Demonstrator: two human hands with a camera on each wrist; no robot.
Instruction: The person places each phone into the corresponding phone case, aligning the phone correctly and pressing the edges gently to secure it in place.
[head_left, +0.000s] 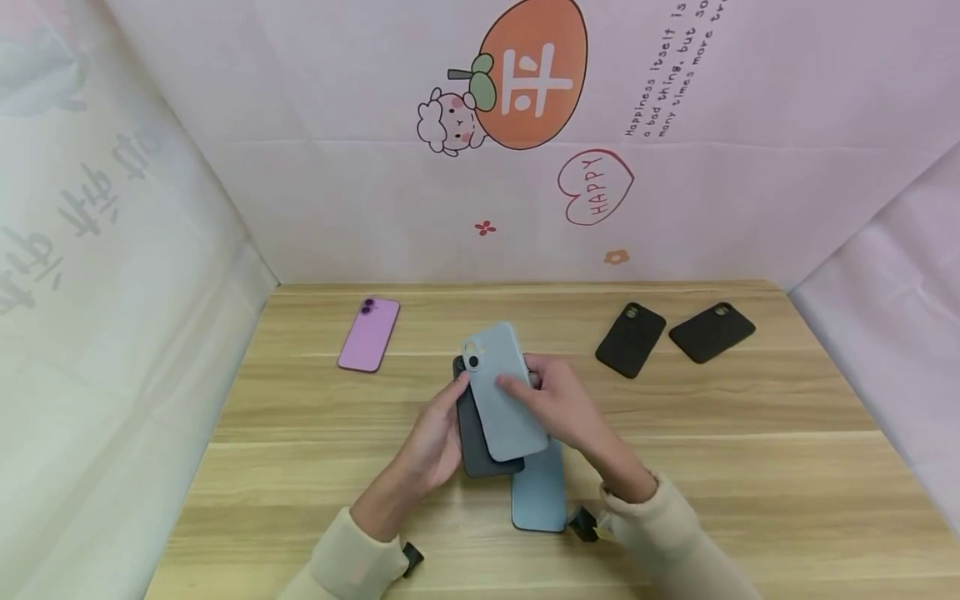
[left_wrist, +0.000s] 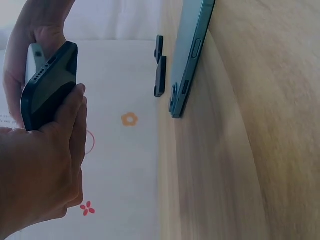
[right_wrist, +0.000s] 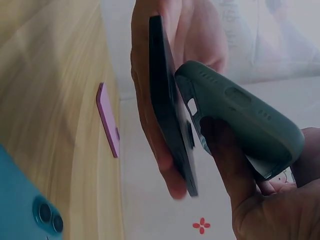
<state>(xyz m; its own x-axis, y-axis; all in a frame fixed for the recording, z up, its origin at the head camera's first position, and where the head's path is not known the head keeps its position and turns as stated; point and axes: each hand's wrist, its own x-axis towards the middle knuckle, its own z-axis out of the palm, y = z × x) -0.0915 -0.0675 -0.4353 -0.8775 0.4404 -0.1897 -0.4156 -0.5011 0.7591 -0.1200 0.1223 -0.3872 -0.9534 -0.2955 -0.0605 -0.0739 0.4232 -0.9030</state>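
Note:
My left hand (head_left: 431, 446) holds a dark phone (head_left: 474, 442) above the table, its thumb along the edge and its fingers beneath. My right hand (head_left: 558, 400) pinches a pale blue-grey phone case (head_left: 513, 417) between thumb and fingers. In the head view the case overlaps the phone and hides much of it. The right wrist view shows the case (right_wrist: 245, 110) tilted, its hollow side towards the back of the phone (right_wrist: 165, 95), a gap widening between them. On the table below lies a blue phone (head_left: 540, 500), partly hidden by the held things.
A pink-purple phone (head_left: 370, 337) lies at the back left of the wooden table (head_left: 300, 467). Two black phone cases (head_left: 632, 342) (head_left: 712, 333) lie at the back right. White printed cloth (head_left: 360, 200) hangs behind the table and along both sides.

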